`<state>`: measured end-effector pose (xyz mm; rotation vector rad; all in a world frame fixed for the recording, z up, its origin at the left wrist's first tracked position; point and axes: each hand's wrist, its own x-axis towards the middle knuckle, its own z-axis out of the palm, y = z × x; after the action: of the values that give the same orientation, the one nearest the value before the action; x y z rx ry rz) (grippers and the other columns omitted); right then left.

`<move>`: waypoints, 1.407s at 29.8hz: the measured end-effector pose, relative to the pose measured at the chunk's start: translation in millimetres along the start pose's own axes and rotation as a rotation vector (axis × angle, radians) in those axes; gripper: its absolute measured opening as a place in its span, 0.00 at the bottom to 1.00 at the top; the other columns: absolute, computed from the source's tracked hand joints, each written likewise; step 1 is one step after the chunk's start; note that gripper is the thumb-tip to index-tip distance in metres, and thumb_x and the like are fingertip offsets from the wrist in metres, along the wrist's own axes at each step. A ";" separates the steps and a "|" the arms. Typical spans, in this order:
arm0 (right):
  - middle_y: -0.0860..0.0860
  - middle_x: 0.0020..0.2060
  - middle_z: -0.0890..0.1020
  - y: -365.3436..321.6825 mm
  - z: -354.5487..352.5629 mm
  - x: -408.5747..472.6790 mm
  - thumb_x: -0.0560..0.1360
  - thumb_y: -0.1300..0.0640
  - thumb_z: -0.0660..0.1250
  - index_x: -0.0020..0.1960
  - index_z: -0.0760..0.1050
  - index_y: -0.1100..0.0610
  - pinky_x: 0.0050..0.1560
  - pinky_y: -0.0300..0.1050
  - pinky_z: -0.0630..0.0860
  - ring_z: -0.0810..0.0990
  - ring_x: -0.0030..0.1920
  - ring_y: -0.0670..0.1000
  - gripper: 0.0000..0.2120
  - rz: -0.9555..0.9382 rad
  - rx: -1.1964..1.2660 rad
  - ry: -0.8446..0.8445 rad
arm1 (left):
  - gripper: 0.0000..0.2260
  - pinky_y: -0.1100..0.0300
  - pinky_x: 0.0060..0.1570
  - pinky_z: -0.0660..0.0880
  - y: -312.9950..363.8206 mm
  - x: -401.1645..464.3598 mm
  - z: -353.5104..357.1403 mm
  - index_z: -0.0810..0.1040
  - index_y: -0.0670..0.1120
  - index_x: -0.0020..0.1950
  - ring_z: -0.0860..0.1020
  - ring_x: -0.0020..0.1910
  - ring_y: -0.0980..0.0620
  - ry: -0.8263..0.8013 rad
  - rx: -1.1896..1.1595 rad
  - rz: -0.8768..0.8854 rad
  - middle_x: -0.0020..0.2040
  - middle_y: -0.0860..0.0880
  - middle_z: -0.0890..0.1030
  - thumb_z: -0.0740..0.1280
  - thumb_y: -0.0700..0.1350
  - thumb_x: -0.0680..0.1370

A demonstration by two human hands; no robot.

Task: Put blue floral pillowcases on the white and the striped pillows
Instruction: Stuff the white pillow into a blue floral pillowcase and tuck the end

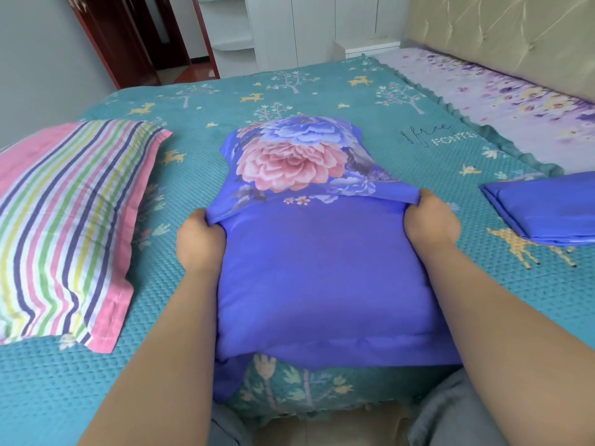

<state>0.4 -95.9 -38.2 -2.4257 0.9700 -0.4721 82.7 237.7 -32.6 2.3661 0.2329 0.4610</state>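
Gripping the floral flap of the blue pillowcase (309, 239) at centre frame, left hand (200, 241) and right hand (431, 220) should tug evenly toward the viewer. Striped pillow (64, 226) waits at left, spare folded pillowcase (547, 210) at right.

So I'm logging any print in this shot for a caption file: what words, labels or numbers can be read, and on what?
"free" in dark script, on the teal bedspread, right of the floral pillowcase.
"FONTS" in white capitals, just beside it on the bedspread.
A tiny line of script left of "free" is too small to read.
No other text is visible.
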 end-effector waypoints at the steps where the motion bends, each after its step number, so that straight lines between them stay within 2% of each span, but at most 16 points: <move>1: 0.66 0.53 0.78 2.4 -3.2 1.5 0.76 0.61 0.54 0.58 0.71 0.60 0.51 0.54 0.71 0.76 0.54 0.67 0.13 -0.024 -0.006 0.051 | 0.10 0.54 0.39 0.66 2.3 -1.8 -1.7 0.75 0.41 0.48 0.75 0.45 0.35 0.075 0.003 0.034 0.46 0.36 0.79 0.58 0.34 0.70; 3: 0.67 0.52 0.78 10.0 -2.9 2.5 0.77 0.61 0.53 0.58 0.70 0.60 0.50 0.54 0.71 0.77 0.54 0.67 0.13 -0.051 -0.058 0.050 | 0.13 0.52 0.42 0.69 -4.9 -4.5 1.8 0.75 0.41 0.52 0.76 0.49 0.34 0.043 0.031 0.024 0.50 0.35 0.79 0.58 0.34 0.71; 9: 0.64 0.60 0.76 24.3 11.3 -1.0 0.78 0.55 0.54 0.60 0.73 0.60 0.59 0.53 0.70 0.75 0.61 0.63 0.16 0.034 -0.110 -0.188 | 0.09 0.51 0.48 0.71 -29.8 -4.5 13.6 0.76 0.37 0.50 0.77 0.52 0.37 -0.268 -0.005 -0.189 0.53 0.33 0.78 0.60 0.41 0.77; 12: 0.64 0.62 0.75 25.0 3.3 3.5 0.77 0.45 0.58 0.62 0.73 0.64 0.61 0.52 0.69 0.74 0.62 0.63 0.25 0.117 0.012 -0.299 | 0.17 0.57 0.39 0.73 -34.0 -4.6 0.0 0.80 0.43 0.48 0.76 0.46 0.46 -0.585 -0.335 -0.420 0.50 0.38 0.80 0.66 0.57 0.75; 15: 0.65 0.65 0.72 22.1 -14.0 -5.0 0.77 0.38 0.58 0.64 0.71 0.69 0.62 0.50 0.67 0.72 0.64 0.62 0.34 0.140 0.154 -0.413 | 0.27 0.57 0.47 0.71 -42.8 -8.9 -13.8 0.80 0.52 0.54 0.73 0.52 0.49 -0.811 -0.413 -0.521 0.57 0.47 0.78 0.64 0.72 0.68; 18: 0.59 0.72 0.65 26.3 -31.0 -23.4 0.76 0.33 0.51 0.71 0.65 0.63 0.70 0.49 0.59 0.64 0.71 0.59 0.38 0.094 0.160 -0.555 | 0.26 0.63 0.36 0.76 -34.7 -31.2 -38.2 0.78 0.52 0.55 0.80 0.46 0.53 -0.923 -0.371 -0.537 0.52 0.52 0.81 0.50 0.68 0.77; 21: 0.54 0.75 0.58 33.4 -32.9 -47.2 0.75 0.31 0.49 0.75 0.59 0.58 0.74 0.48 0.49 0.56 0.75 0.55 0.39 0.006 0.115 -0.549 | 0.19 0.63 0.31 0.77 -34.8 -53.5 -56.6 0.78 0.48 0.53 0.82 0.36 0.52 -1.003 -0.360 -0.492 0.45 0.49 0.83 0.55 0.59 0.81; 24: 0.62 0.72 0.63 30.3 -30.6 -72.5 0.78 0.35 0.49 0.71 0.64 0.65 0.72 0.48 0.53 0.62 0.72 0.59 0.37 0.018 0.083 -0.477 | 0.08 0.61 0.35 0.70 -36.0 -74.9 -61.3 0.77 0.44 0.48 0.76 0.34 0.47 -0.829 -0.191 -0.345 0.41 0.41 0.78 0.63 0.47 0.76; 28: 0.67 0.57 0.77 32.0 -37.7 -85.1 0.79 0.38 0.51 0.56 0.72 0.63 0.57 0.55 0.70 0.75 0.58 0.65 0.29 -0.032 0.005 -0.142 | 0.15 0.50 0.48 0.72 -33.9 -85.7 -68.2 0.75 0.35 0.48 0.77 0.51 0.35 -0.224 -0.013 0.013 0.50 0.32 0.79 0.57 0.46 0.81; 32: 0.66 0.57 0.76 43.6 -33.2 -98.3 0.80 0.42 0.51 0.59 0.69 0.62 0.57 0.55 0.70 0.75 0.59 0.65 0.24 -0.032 -0.150 -0.167 | 0.17 0.51 0.52 0.70 -41.6 -100.1 -71.3 0.75 0.33 0.53 0.76 0.55 0.35 -0.379 0.081 -0.036 0.54 0.30 0.77 0.56 0.47 0.82; 34: 0.65 0.59 0.74 42.6 -35.1 -99.5 0.80 0.45 0.55 0.62 0.67 0.61 0.57 0.56 0.70 0.73 0.60 0.65 0.21 -0.081 -0.205 -0.110 | 0.19 0.53 0.43 0.72 -56.9 -99.1 -82.6 0.77 0.35 0.49 0.78 0.43 0.40 -0.455 -0.038 -0.162 0.46 0.33 0.79 0.58 0.51 0.82; 36: 0.64 0.60 0.71 37.3 -39.7 -98.9 0.77 0.50 0.62 0.64 0.67 0.60 0.57 0.59 0.69 0.70 0.61 0.64 0.20 -0.189 -0.195 0.069 | 0.19 0.61 0.30 0.64 -71.3 -100.6 -98.8 0.74 0.41 0.46 0.68 0.29 0.49 -0.528 -0.160 -0.295 0.34 0.43 0.71 0.58 0.58 0.80; 37: 0.63 0.59 0.71 29.7 -41.4 -104.6 0.76 0.51 0.64 0.64 0.69 0.60 0.55 0.59 0.69 0.70 0.60 0.64 0.20 -0.284 -0.144 0.175 | 0.19 0.63 0.29 0.60 -76.2 -104.4 -105.9 0.73 0.44 0.45 0.64 0.28 0.51 -0.584 -0.195 -0.338 0.33 0.47 0.68 0.58 0.60 0.79; 39: 0.60 0.56 0.74 6.3 -40.7 -131.9 0.75 0.53 0.63 0.61 0.73 0.58 0.52 0.56 0.70 0.72 0.56 0.62 0.16 -0.560 0.001 0.336 | 0.18 0.61 0.33 0.64 -78.8 -111.7 -107.5 0.73 0.46 0.50 0.71 0.36 0.49 -0.650 -0.180 -0.297 0.40 0.48 0.72 0.61 0.61 0.77; 41: 0.55 0.53 0.77 -16.7 -30.7 -176.2 0.75 0.51 0.62 0.56 0.76 0.55 0.51 0.52 0.69 0.74 0.54 0.57 0.13 -0.867 0.080 0.326 | 0.19 0.58 0.48 0.70 -78.2 -115.2 -101.3 0.72 0.44 0.57 0.74 0.51 0.47 -0.443 -0.100 -0.112 0.53 0.45 0.75 0.67 0.57 0.75; 42: 0.53 0.52 0.78 -24.3 -23.1 -197.8 0.75 0.50 0.62 0.54 0.77 0.54 0.51 0.51 0.69 0.75 0.53 0.56 0.12 -1.004 0.076 0.279 | 0.18 0.58 0.52 0.69 -73.7 -117.5 -98.9 0.73 0.43 0.55 0.74 0.52 0.47 -0.306 -0.076 0.007 0.54 0.44 0.75 0.69 0.55 0.74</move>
<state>-133.6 53.3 -32.6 -2.6636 -0.2705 -1.1635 -66.8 318.4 -45.1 2.3254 0.0643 0.1051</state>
